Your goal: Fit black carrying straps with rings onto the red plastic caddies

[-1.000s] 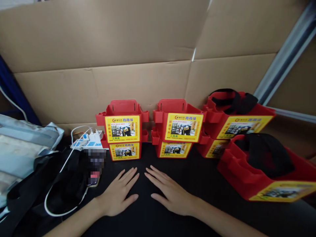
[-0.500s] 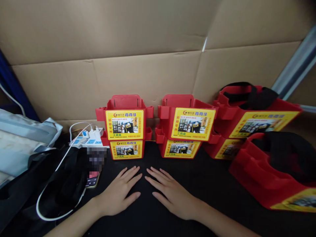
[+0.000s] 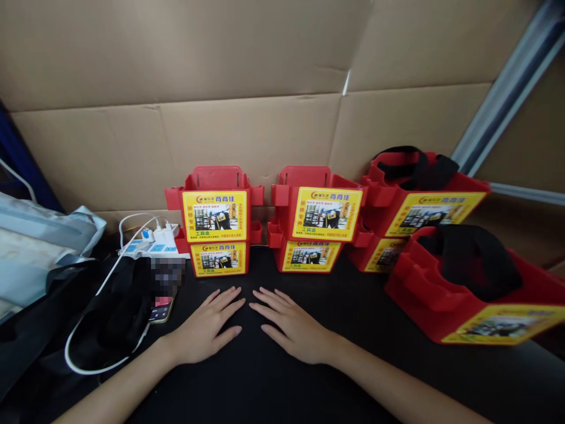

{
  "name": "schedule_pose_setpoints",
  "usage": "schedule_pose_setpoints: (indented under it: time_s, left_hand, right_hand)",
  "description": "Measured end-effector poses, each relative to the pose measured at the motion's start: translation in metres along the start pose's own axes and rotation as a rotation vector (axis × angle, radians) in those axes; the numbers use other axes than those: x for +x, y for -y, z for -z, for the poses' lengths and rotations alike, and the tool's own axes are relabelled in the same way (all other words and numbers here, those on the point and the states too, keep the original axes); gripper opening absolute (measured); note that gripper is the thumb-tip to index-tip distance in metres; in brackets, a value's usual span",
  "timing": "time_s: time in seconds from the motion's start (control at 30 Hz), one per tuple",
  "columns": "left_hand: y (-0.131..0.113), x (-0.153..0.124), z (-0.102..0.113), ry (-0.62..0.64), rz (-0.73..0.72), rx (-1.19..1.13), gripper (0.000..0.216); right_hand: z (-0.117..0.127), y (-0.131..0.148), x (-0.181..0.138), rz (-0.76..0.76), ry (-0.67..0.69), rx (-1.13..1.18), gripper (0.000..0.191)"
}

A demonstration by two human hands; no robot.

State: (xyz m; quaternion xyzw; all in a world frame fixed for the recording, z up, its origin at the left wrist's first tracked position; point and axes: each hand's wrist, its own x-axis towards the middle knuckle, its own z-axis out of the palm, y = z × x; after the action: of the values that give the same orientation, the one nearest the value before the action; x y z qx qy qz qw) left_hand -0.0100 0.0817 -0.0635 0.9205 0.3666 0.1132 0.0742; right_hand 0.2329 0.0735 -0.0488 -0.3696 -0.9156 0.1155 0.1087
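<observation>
My left hand (image 3: 205, 327) lies flat on the black tabletop (image 3: 247, 383), its fingers spread and nothing under them that I can see. Beside it, my right hand (image 3: 293, 327) rests the same way, a small gap between the two. Just beyond my left fingertips stands a stack of two red plastic tool boxes (image 3: 216, 176) with yellow labels. A second stack of red tool boxes (image 3: 286, 212) is beyond my right fingertips. Neither hand touches a box.
On the right are more stacked red boxes (image 3: 379, 200) and a tilted red box (image 3: 424, 294) with a black strap (image 3: 481, 265). At left lie a phone (image 3: 161, 313), a white cable (image 3: 68, 347), a power strip (image 3: 165, 250) and black fabric (image 3: 119, 318). Cardboard (image 3: 247, 129) stands behind.
The camera view has shifted, so the boxes and hands appear slightly further left and higher. Both hands stay flat on the table, and no box has visibly been moved.
</observation>
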Motion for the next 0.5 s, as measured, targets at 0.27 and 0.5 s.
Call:
schedule_pose_setpoints:
  time_s: [0.27,0.5]
  left_hand:
    - [0.0,0.001,0.002,0.039,0.01,-0.002,0.053]
    - [0.0,0.0,0.002,0.018,0.014,-0.012,0.049]
  right_hand:
    - [-0.005,0.0,-0.001,0.029,-0.019,-0.023,0.042]
    - [0.044,-0.01,0.005,-0.046,-0.539,-0.411,0.05]
